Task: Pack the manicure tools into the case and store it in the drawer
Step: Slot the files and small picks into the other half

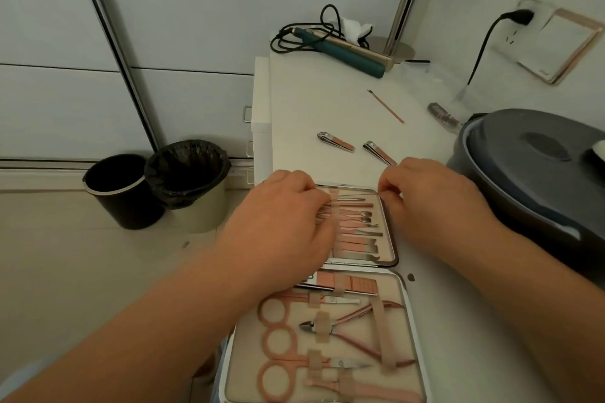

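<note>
Head view | open case (391, 232) lay under both hands | right hand (435, 206) pinched thin tool (355, 198); left hand (281, 226) fingers curled over straps, grip unclear | two clippers (335, 142) beyond fingertips; basin (523, 173) right of them.

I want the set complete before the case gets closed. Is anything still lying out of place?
Yes. Two nail clippers and a thin stick tool lie loose on the white table, beyond the open case. Both hands work at the case's far half.
</note>
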`<move>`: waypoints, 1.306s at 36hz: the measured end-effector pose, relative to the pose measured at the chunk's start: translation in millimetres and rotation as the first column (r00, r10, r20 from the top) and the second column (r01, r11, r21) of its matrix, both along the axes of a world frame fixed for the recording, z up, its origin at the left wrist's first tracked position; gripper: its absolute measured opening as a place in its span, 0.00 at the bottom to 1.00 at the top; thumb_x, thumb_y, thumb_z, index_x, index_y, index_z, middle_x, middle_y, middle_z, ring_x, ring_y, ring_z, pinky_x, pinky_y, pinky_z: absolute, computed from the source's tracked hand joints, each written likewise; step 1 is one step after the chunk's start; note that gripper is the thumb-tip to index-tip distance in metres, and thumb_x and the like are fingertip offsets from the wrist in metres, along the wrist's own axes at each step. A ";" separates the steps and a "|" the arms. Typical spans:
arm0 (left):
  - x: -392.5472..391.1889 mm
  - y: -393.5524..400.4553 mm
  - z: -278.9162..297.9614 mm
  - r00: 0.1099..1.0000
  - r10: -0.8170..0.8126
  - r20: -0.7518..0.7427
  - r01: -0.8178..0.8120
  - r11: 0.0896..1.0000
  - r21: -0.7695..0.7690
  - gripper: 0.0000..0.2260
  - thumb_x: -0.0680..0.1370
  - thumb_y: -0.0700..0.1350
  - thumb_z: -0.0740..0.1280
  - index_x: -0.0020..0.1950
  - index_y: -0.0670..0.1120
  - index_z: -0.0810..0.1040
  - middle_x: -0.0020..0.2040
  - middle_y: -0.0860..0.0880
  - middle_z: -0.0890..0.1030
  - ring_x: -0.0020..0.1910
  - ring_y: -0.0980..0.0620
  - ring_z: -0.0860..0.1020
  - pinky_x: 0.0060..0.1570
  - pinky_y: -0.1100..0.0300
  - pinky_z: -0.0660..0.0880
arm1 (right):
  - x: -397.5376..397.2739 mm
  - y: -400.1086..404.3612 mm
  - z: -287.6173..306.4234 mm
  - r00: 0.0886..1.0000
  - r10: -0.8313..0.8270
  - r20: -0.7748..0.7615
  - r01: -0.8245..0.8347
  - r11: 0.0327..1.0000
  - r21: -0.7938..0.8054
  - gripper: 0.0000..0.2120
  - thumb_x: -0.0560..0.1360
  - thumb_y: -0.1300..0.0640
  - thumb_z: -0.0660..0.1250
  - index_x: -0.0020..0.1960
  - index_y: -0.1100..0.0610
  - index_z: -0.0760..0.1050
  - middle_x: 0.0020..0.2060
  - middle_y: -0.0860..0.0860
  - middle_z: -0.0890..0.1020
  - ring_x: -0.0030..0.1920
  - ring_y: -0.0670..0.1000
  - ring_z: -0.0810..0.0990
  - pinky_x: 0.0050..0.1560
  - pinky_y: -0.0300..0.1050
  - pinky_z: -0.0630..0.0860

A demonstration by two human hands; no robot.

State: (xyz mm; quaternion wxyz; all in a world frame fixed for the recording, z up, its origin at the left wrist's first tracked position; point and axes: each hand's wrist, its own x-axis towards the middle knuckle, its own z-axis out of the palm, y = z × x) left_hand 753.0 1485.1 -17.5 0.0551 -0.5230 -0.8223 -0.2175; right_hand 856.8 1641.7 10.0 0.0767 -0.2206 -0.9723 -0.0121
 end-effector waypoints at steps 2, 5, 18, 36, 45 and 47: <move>-0.5 -0.2 -0.7 0.999 0.015 0.040 -0.016 1.000 0.016 0.19 0.75 0.58 0.55 0.59 0.52 0.75 0.55 0.52 0.73 0.57 0.54 0.65 0.56 0.60 0.62 | -3.1 -3.1 -0.2 0.999 0.008 0.040 -0.010 0.999 0.052 0.07 0.77 0.52 0.55 0.49 0.48 0.71 0.43 0.46 0.72 0.44 0.47 0.70 0.42 0.46 0.74; -4.4 -1.2 -1.9 0.999 0.016 0.044 -0.015 1.000 -0.019 0.24 0.73 0.62 0.51 0.63 0.54 0.72 0.67 0.51 0.68 0.67 0.53 0.58 0.67 0.55 0.56 | -7.0 -5.7 -1.7 0.996 0.012 0.088 -0.019 0.997 0.080 0.06 0.77 0.53 0.55 0.51 0.48 0.70 0.42 0.45 0.69 0.44 0.46 0.68 0.41 0.45 0.71; -7.4 -0.3 -3.5 0.991 -0.005 0.137 0.027 0.987 -0.161 0.23 0.76 0.61 0.50 0.69 0.58 0.62 0.73 0.56 0.60 0.72 0.56 0.53 0.71 0.52 0.43 | -20.7 -7.6 13.7 0.972 0.052 0.229 -0.058 0.998 0.018 0.08 0.76 0.55 0.58 0.51 0.48 0.75 0.44 0.46 0.71 0.47 0.47 0.72 0.45 0.45 0.73; -5.9 0.1 -5.0 0.993 -0.010 0.121 0.024 0.993 -0.117 0.23 0.76 0.61 0.51 0.68 0.55 0.65 0.72 0.54 0.62 0.71 0.55 0.55 0.71 0.51 0.43 | -40.4 -17.7 17.1 0.942 0.113 0.318 -0.159 0.980 0.124 0.09 0.77 0.53 0.58 0.50 0.52 0.77 0.45 0.50 0.76 0.46 0.51 0.76 0.45 0.49 0.77; -6.1 0.3 -5.1 0.994 -0.010 0.112 0.024 0.992 -0.126 0.23 0.77 0.60 0.50 0.70 0.54 0.63 0.73 0.54 0.60 0.72 0.54 0.54 0.71 0.51 0.43 | -41.3 -14.8 12.7 0.935 0.158 0.319 -0.217 0.964 0.156 0.09 0.77 0.54 0.58 0.54 0.52 0.74 0.46 0.49 0.73 0.48 0.50 0.73 0.44 0.46 0.74; -6.0 0.3 -4.9 0.993 -0.009 0.115 0.022 0.993 -0.115 0.23 0.77 0.60 0.50 0.69 0.54 0.65 0.73 0.54 0.61 0.72 0.54 0.54 0.70 0.51 0.43 | -40.8 -14.5 13.9 0.936 0.170 0.309 -0.224 0.963 0.150 0.09 0.77 0.53 0.58 0.53 0.51 0.75 0.47 0.49 0.74 0.48 0.50 0.74 0.44 0.46 0.74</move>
